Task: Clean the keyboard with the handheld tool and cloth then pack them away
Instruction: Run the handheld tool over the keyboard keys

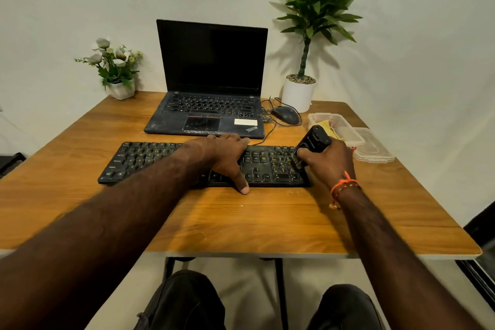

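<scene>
Black handheld tool [314, 142] sits in the right hand's [328, 162] closed grip, its brush end half hidden against the keyboard [267, 166]. Left hand [223, 154] lies spread flat over the keys, covering the middle; yellow cloth [330, 127] peeks out behind the grip.

Desk [241, 225]: wood-grain top, smooth, slight sheen; pale edge band.
Keyboard [150, 158]: black plastic, matt, dusty-looking keys.
Handheld tool [314, 140]: black plastic, semi-gloss; bristles at its lower end.
Laptop [211, 115]: black matt casing, scuffed palm rest; glossy dark screen.
Container [345, 126]: clear plastic, at the desk's right edge.
Cloth [330, 128]: yellow, probably fabric; partly hidden.
Pot [298, 95]: white, smooth.
</scene>
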